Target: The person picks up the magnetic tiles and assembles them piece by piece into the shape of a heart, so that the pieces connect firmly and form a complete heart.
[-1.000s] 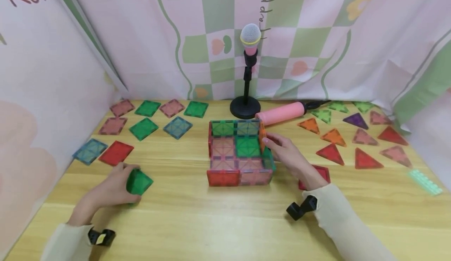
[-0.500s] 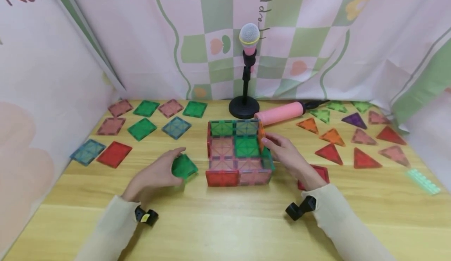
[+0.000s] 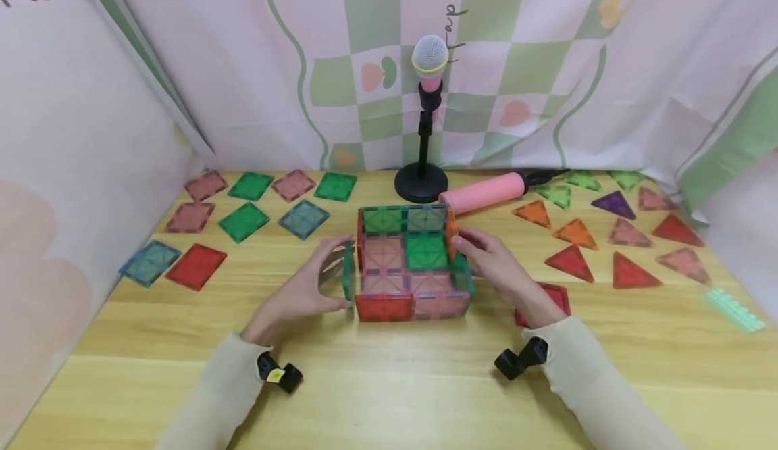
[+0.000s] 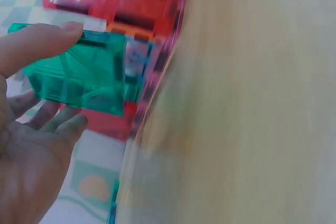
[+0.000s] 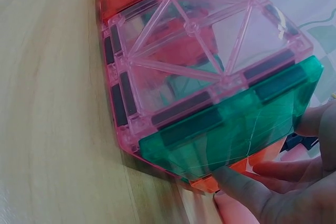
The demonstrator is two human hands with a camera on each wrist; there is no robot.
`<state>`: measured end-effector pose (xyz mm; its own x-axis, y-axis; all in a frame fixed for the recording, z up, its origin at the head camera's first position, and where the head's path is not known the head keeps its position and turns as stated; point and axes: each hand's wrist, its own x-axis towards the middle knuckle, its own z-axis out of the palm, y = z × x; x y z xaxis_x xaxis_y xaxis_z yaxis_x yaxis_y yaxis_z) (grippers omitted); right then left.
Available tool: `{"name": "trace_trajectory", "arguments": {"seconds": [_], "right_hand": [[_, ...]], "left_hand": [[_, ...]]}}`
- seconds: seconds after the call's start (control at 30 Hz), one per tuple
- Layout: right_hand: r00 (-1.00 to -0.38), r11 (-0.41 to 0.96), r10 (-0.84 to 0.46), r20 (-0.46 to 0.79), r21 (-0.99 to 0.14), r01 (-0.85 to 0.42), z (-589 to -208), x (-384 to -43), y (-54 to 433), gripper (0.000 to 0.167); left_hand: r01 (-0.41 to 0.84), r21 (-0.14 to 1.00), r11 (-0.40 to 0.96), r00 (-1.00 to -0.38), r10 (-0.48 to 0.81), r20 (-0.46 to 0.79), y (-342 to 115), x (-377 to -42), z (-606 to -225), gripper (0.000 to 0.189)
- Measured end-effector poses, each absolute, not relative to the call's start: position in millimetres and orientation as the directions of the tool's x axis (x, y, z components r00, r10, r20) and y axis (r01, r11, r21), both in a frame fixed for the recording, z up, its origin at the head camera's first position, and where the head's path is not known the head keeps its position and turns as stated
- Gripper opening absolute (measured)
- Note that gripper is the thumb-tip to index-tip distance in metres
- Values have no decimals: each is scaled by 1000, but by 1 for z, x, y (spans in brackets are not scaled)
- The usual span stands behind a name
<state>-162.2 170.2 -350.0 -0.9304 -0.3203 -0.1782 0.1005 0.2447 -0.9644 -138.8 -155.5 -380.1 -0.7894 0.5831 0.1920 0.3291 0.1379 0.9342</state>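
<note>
A low box of translucent magnetic tiles (image 3: 384, 308) stands mid-table, with pink and green squares as its floor and red, pink, green, blue and orange ones as walls. My left hand (image 3: 288, 298) holds a green magnetic tile (image 4: 79, 74) on edge just left of the box, thumb on one edge and fingers at the opposite one. A narrow gap seems to separate it from the red wall. On the box's right side, my right hand (image 3: 498, 267) grips the wall where a green tile (image 5: 236, 119) meets an orange tile (image 3: 452, 234). Its palm is partly hidden.
Loose square tiles lie at left, including a red tile (image 3: 196, 267) and a blue tile (image 3: 150, 263). Triangular tiles, such as a purple triangle (image 3: 614, 204), spread at right. Behind the box are a microphone on a stand (image 3: 423, 146) and a pink cylinder (image 3: 486, 192).
My left hand has carried the green magnetic tile rightward to the box's left side and turned it edge-on to the head camera. My right hand stays at the right wall.
</note>
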Motion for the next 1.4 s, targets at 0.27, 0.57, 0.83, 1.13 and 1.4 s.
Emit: {"name": "trace_trajectory", "arguments": {"seconds": [0.27,0.57,0.83,1.13,1.4], "right_hand": [[-933,241,-308,-184,-964,111,-352,-164,173,59],[-941,253,-284,-183,-961,111,-350,-161,171,55],[-948,286,-262,-183,-952,105,-348,-157,169,54],[-940,388,-256,-224,-915,113,-340,-153,211,66],[-936,679,-315,-158,-727,-106,-344,-136,271,70]], "left_hand": [[375,903,210,-768,616,176,-146,-137,-380,96],[505,729,461,-776,613,150,-147,-143,-369,87],[449,794,411,-773,624,114,-150,-148,-369,90],[429,822,375,-772,625,118,-149,-146,-368,85],[436,817,377,-773,622,126,-151,-147,-369,87]]}}
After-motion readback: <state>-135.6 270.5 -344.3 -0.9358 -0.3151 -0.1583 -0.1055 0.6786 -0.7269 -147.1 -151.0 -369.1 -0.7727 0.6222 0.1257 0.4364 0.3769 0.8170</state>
